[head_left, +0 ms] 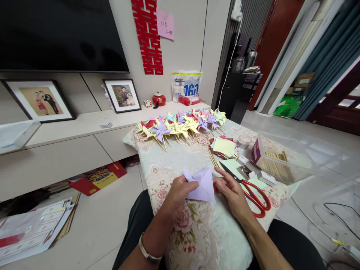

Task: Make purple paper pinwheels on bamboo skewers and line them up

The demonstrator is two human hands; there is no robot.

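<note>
A folded lilac paper square [203, 183] is held over a floral-covered low table [180, 161], pinched from both sides. My left hand [177, 193] grips its left edge and my right hand [230, 191] grips its right edge. Red-handled scissors [251, 193] lie just right of my right hand. Beyond the paper sits a stack of coloured paper squares [225, 147] with wooden sticks [212, 157] beside it. A row of finished paper pinwheels [180, 125] lies across the table's far end.
A clear plastic box [284, 157] holding wooden sticks stands at the right, with a small round jar [244, 141] near it. A low cabinet [56, 150] with framed photos runs along the left. Papers [33, 225] and a red box [98, 178] lie on the floor. Cables [332, 217] trail at the right.
</note>
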